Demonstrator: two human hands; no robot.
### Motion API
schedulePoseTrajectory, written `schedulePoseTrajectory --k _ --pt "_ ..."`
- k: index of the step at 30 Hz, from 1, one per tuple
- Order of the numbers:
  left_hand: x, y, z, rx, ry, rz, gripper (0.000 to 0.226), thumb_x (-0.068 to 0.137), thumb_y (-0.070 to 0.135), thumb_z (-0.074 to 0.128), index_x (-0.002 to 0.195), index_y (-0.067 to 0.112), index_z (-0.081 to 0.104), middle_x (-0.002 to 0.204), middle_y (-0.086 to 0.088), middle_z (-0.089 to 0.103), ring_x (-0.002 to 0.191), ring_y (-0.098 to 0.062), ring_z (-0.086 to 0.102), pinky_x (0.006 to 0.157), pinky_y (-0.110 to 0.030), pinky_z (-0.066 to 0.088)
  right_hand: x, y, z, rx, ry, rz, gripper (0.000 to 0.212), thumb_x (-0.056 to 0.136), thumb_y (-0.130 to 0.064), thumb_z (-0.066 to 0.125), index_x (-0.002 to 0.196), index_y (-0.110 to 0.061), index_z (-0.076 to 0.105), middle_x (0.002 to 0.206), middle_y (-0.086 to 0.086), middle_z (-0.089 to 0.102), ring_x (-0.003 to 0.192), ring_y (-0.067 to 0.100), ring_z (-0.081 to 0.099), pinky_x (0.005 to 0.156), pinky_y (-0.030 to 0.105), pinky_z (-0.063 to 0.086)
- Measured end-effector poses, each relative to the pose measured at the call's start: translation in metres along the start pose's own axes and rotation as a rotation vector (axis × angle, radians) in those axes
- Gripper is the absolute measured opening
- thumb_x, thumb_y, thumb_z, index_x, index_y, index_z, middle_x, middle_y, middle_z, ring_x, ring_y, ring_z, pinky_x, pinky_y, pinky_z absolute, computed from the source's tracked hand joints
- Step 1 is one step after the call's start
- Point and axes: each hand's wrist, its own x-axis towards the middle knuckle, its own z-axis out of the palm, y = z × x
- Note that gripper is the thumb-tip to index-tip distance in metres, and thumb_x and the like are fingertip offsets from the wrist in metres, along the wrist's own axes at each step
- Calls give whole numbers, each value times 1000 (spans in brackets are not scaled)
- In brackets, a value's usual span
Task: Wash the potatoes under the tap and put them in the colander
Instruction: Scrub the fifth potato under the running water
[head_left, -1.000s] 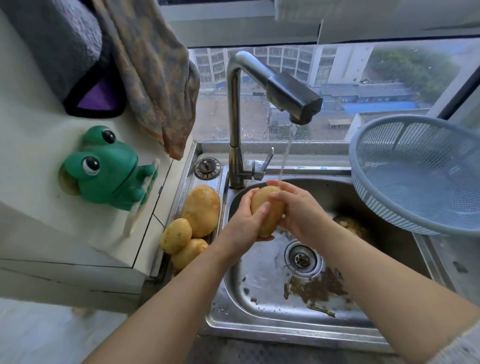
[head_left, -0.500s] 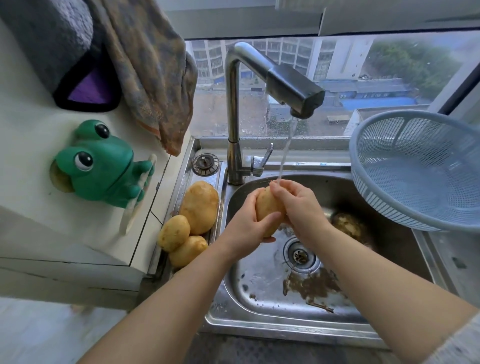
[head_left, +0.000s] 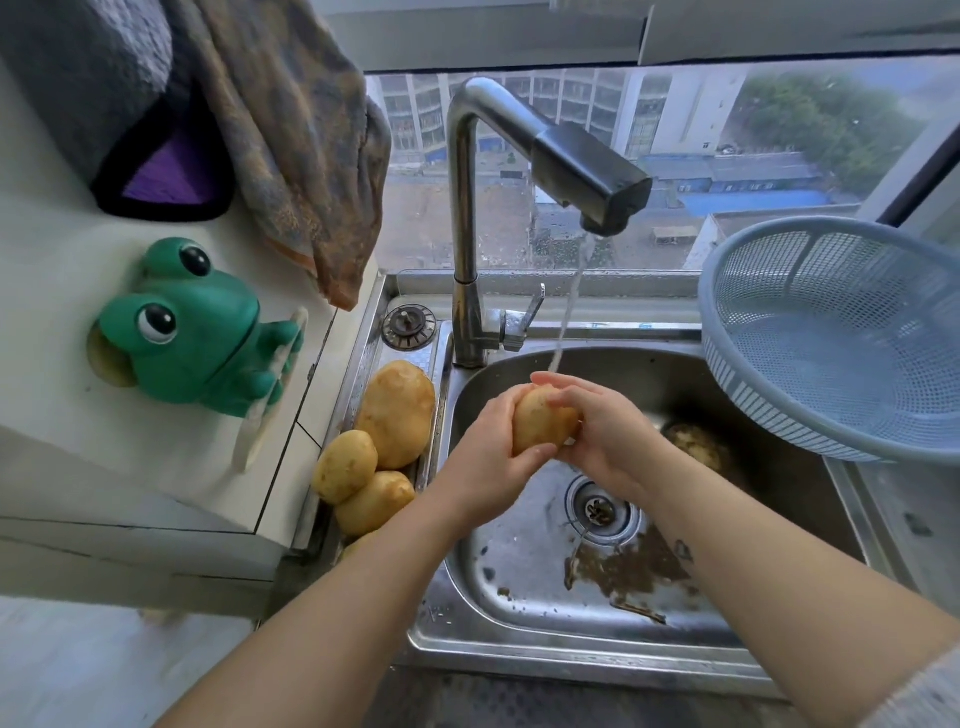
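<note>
A yellow potato is held over the steel sink under the water stream from the tap. My left hand grips it from the left and below; my right hand wraps over its right side. Three more potatoes lie in a pile on the sink's left ledge. Another potato sits in the basin at the right, partly hidden by my right arm. The blue colander stands tilted on the sink's right edge, holding nothing.
A green frog holder sticks to the white wall at left, with cloths hanging above it. Brown dirt lies on the sink bottom near the drain. The tap lever is behind my hands.
Both hands have turned the potato slightly under the stream and kept hold of it. The view has shifted a little; nothing else has moved.
</note>
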Motion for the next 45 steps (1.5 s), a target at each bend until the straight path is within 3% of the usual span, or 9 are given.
schedulePoseTrajectory --k 3,9,15,22,26,31,35,39,45 --pt "0 1 -2 -95 -32 -66 59 91 24 65 142 22 36 120 2 54 102 -15 60 87 -38 56 -5 -5 -7 8 -140 -10 35 93 2 49 125 -9 58 113 14 59 97 25 60 68 30 58" --pt "3 0 5 131 83 34 62 89 27 68 143 20 39 126 3 57 109 -11 54 94 -22 45 0 -3 3 -141 27 -18 29 93 -7 49 116 -19 63 124 14 50 108 30 53 80 39 57" --pt "3 -2 3 118 105 12 58 90 26 67 141 19 41 124 1 57 106 -12 55 88 -20 46 2 1 1 -246 -71 -63 38 91 -2 53 125 -20 57 128 15 48 111 32 56 80 37 58" --pt "-2 -8 8 187 164 87 61 89 22 68 143 19 39 133 1 53 117 -12 53 101 -23 43 2 0 6 -166 -42 -21 25 91 -9 55 110 -22 66 126 14 50 116 34 51 80 38 57" --pt "1 -9 6 135 160 58 60 88 25 69 142 18 42 129 1 57 115 -14 55 101 -32 46 2 -1 3 -165 -92 -17 31 93 -7 53 118 -21 62 128 15 48 116 34 51 83 37 57" --pt "0 -7 8 194 161 97 65 89 23 68 146 18 36 138 2 50 123 -11 49 103 -18 37 2 -3 3 -139 -33 -31 26 94 -9 50 112 -19 66 128 16 51 119 36 50 82 39 56" --pt "3 -7 6 158 139 77 64 88 21 70 144 18 40 133 0 55 118 -11 52 104 -25 42 -1 -2 3 -142 -71 -23 30 92 -4 51 115 -20 63 128 16 49 113 32 52 78 35 56" --pt "2 -8 10 204 145 95 66 89 21 69 146 18 36 138 2 50 121 -9 49 93 -1 32 -1 -2 3 -120 -22 -19 22 95 -12 53 112 -19 65 128 16 49 115 34 51 72 34 56" --pt "1 -10 7 186 148 78 65 88 22 69 145 19 38 137 1 52 122 -12 50 100 -15 35 -2 -1 6 -138 -61 -18 27 93 -7 52 115 -19 62 126 16 50 111 31 53 74 33 55"
